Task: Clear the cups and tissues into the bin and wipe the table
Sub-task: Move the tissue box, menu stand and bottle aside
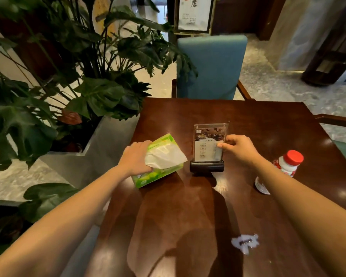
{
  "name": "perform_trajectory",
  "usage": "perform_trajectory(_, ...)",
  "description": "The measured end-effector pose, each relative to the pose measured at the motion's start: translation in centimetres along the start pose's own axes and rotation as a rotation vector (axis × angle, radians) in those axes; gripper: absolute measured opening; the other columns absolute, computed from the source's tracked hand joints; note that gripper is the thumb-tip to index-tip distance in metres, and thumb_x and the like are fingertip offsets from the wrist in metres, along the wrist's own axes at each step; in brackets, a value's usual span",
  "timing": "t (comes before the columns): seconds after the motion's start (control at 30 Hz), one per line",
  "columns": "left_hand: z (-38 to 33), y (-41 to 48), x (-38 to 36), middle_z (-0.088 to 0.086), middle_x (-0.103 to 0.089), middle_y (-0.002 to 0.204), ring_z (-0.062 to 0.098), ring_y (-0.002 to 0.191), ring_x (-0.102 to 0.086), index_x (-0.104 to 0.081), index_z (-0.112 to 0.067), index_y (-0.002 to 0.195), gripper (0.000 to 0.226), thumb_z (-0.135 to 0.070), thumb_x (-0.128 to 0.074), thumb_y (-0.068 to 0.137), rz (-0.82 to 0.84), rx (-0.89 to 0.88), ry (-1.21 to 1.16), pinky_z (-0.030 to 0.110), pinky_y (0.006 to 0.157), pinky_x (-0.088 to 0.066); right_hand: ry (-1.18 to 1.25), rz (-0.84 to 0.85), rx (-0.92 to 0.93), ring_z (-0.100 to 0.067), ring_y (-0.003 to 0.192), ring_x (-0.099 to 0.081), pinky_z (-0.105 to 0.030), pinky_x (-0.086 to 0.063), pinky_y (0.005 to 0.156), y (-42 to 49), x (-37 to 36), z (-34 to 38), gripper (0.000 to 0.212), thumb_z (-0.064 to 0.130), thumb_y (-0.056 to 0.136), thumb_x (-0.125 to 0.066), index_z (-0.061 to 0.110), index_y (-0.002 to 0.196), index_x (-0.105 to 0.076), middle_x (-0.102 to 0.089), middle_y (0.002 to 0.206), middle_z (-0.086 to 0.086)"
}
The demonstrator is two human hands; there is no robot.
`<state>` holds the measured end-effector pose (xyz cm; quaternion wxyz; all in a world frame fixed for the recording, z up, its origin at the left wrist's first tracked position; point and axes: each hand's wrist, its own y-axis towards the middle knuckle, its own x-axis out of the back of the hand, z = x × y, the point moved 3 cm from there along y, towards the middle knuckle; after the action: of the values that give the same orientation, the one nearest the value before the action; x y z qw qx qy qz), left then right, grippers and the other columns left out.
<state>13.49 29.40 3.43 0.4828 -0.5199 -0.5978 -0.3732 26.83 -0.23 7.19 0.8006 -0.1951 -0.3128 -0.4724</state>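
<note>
The right forearm crosses in front of a small white bottle (287, 163) with a red cap, hiding its lower left side, and covers most of a pale round thing (261, 187) just beside it, too little of which shows to name. The fingertips of the left hand (135, 159) vanish under a white tissue (165, 156), so it is unclear whether they also catch the tissue. What shows is a hand curled round the left end of the green tissue pack (158, 173), which lies tilted near the table's left edge with the tissue standing out of its top. The right hand (238, 149) pinches the right edge of a clear menu stand (208, 144) between thumb and forefinger, the other fingers bent behind. The stand is upright in a black base (207, 167) just right of the pack, and its print is too small to read. Near the front of the table lies a white patch (245, 242); whether it is a spill or a scrap cannot be told. The table (248, 118) is dark polished wood that mirrors lamps and both arms. A blue chair (210, 66) stands at its far side, and a wooden armrest (336, 120) is cut off at the right. Large leafy plants (92, 90) fill a grey planter (100, 150) along the left. The floor (268, 82) is pale marbled stone, and a framed sign (194, 15) stands behind the chair.
</note>
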Motion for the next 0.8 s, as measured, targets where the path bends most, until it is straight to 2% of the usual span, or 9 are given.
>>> perform_trajectory(0.07,1.3,2.3,1.4,-0.004,-0.064,0.103,0.027,0.100,-0.059,-0.048,-0.030,0.117,0.077,-0.055,-0.066,0.047,-0.002,-0.024,0.003,0.044,0.081,-0.048,0.009,-0.019,0.003,-0.003,0.064,-0.052,-0.006,-0.040,0.054,2.0,0.3,0.8,0.026,0.019,0.085,-0.067,0.023,0.061,-0.056,-0.059,0.068,0.008)
perform_trajectory(0.17,3.2,5.8,3.3,-0.003,-0.064,0.109,0.027,0.105,-0.058,-0.047,-0.030,0.122,0.083,-0.058,-0.067,0.047,-0.014,-0.057,0.000,0.044,0.082,-0.046,0.026,-0.051,-0.010,-0.017,0.085,-0.063,-0.022,-0.048,0.069,5.6,0.3,1.4,0.010,0.021,0.086,-0.066,0.013,0.081,-0.067,-0.067,0.088,-0.001)
perform_trajectory(0.27,4.9,9.6,4.2,-0.002,-0.062,0.114,0.027,0.108,-0.056,-0.046,-0.029,0.125,0.084,-0.052,-0.071,0.048,0.002,-0.096,-0.012,0.043,0.083,-0.045,0.042,-0.104,-0.050,-0.015,0.089,-0.060,-0.018,-0.043,0.063,9.2,-0.2,1.9,0.014,0.023,0.087,-0.064,0.011,0.092,-0.068,-0.065,0.093,0.001)
perform_trajectory(0.33,5.5,12.1,4.1,0.000,-0.061,0.116,0.027,0.109,-0.055,-0.046,-0.025,0.126,0.085,-0.048,-0.069,0.047,0.023,-0.109,-0.020,0.044,0.086,-0.045,0.040,-0.140,-0.073,-0.014,0.090,-0.058,-0.020,-0.041,0.065,11.5,-0.8,2.1,0.018,0.023,0.088,-0.063,0.009,0.097,-0.068,-0.063,0.096,0.002)
perform_trajectory(0.43,6.2,15.6,3.3,0.002,-0.061,0.117,0.027,0.110,-0.054,-0.046,-0.023,0.127,0.086,-0.047,-0.067,0.047,0.049,-0.111,-0.044,0.045,0.091,-0.043,0.039,-0.172,-0.102,-0.016,0.089,-0.059,-0.021,-0.048,0.066,14.8,-2.2,1.8,0.021,0.023,0.089,-0.061,0.005,0.097,-0.068,-0.067,0.098,-0.003)
perform_trajectory(0.5,6.9,17.7,2.3,0.000,-0.061,0.116,0.027,0.109,-0.054,-0.045,-0.025,0.126,0.087,-0.047,-0.069,0.046,0.077,-0.116,-0.061,0.046,0.091,-0.044,0.053,-0.175,-0.123,-0.020,0.094,-0.063,-0.034,-0.056,0.079,16.6,-3.3,1.0,0.022,0.025,0.088,-0.062,0.006,0.100,-0.068,-0.070,0.103,-0.006)
perform_trajectory(0.57,7.5,19.5,1.0,-0.001,-0.061,0.115,0.026,0.109,-0.054,-0.046,-0.026,0.125,0.084,-0.044,-0.074,0.047,0.107,-0.130,-0.071,0.046,0.091,-0.043,0.039,-0.176,-0.129,-0.022,0.098,-0.064,-0.042,-0.055,0.087,17.9,-4.3,0.2,0.024,0.025,0.088,-0.062,0.007,0.101,-0.068,-0.070,0.105,-0.008)
perform_trajectory(0.67,8.2,21.5,-0.3,-0.001,-0.059,0.117,0.024,0.111,-0.052,-0.044,-0.027,0.126,0.082,-0.036,-0.081,0.053,0.155,-0.158,-0.050,0.046,0.093,-0.041,0.013,-0.162,-0.125,-0.019,0.097,-0.062,-0.036,-0.052,0.088,19.3,-5.6,-0.8,0.023,0.025,0.088,-0.062,0.007,0.102,-0.068,-0.070,0.107,-0.008)
perform_trajectory(0.8,9.3,23.0,-1.1,0.001,-0.052,0.129,0.025,0.120,-0.046,-0.035,-0.027,0.137,0.094,-0.038,-0.081,0.056,0.185,-0.179,0.043,0.044,0.100,-0.037,-0.005,-0.164,-0.158,-0.013,0.092,-0.059,-0.033,-0.051,0.085,20.0,-6.5,-2.0,0.022,0.026,0.089,-0.062,0.010,0.102,-0.069,-0.070,0.105,-0.005)
